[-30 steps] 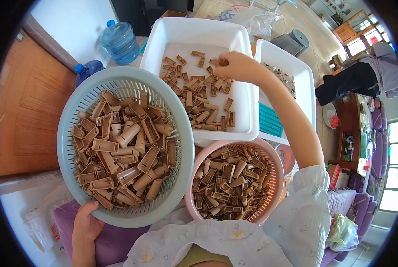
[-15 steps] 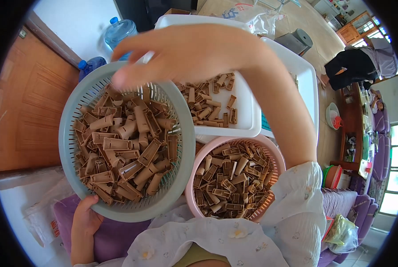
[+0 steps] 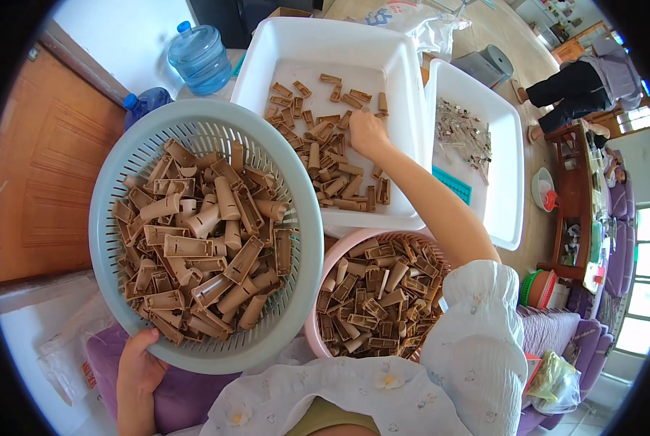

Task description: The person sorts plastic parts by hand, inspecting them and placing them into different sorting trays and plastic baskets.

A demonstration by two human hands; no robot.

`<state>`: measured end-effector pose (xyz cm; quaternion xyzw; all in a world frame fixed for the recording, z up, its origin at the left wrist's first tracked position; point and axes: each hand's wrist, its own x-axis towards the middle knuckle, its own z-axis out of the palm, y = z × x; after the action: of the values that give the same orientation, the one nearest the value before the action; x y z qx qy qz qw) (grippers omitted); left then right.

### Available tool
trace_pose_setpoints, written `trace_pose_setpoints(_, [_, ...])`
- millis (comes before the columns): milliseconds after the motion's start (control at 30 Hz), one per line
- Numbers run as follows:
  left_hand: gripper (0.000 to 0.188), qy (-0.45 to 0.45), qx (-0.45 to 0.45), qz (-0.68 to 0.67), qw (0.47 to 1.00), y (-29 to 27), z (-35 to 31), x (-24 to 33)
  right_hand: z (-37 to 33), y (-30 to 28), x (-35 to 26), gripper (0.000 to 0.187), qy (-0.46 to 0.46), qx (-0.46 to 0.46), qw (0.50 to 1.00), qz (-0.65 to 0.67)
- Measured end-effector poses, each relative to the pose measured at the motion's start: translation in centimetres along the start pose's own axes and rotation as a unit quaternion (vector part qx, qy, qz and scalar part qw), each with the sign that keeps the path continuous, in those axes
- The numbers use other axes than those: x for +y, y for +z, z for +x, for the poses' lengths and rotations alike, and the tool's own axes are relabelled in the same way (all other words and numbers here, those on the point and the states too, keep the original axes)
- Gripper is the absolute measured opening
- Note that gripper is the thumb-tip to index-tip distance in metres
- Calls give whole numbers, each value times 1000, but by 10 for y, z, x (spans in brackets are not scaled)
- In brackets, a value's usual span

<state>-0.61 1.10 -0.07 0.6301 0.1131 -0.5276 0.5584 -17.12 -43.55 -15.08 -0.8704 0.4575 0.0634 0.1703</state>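
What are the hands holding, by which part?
The left hand holds the grey-green slotted basket by its near-left rim. The right hand is at brown plastic pieces in the white tub; whether it grips one is hidden.

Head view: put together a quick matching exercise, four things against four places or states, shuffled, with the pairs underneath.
Things
1. Grey-green round slotted plastic basket
2. Pink round slotted plastic basket
3. Larger white rectangular plastic tub
4. Turquoise flat rectangular plastic piece

Places and states
A. Lies inside the smaller white rectangular plastic tub
B. Has the right hand among its brown trough-shaped pieces
C. Partly hidden by the pale, patterned right sleeve
D. Held at its rim by the left hand

Pairs: 1-D, 2-C, 3-B, 4-A
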Motion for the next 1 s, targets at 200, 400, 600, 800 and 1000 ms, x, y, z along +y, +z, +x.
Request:
trace_pose_setpoints(200, [45,-5,11,9,1000,-5,-2,0,24,-27,7,19,11,24,999,32])
trace_pose_setpoints(400, [45,-7,19,14,1000,-1,0,0,44,-30,40,33,-38,-12,997,-59])
trace_pose_setpoints(600, [45,-2,3,12,1000,0,1,-1,39,-8,30,39,69,21,994,-79])
trace_pose_setpoints(800, [45,0,4,13,1000,-1,-1,-1,44,-52,34,22,-42,19,996,-82])
trace_pose_setpoints(1000, [46,-3,1,9,1000,3,0,0,17,-74,30,17,-34,-140,989,42])
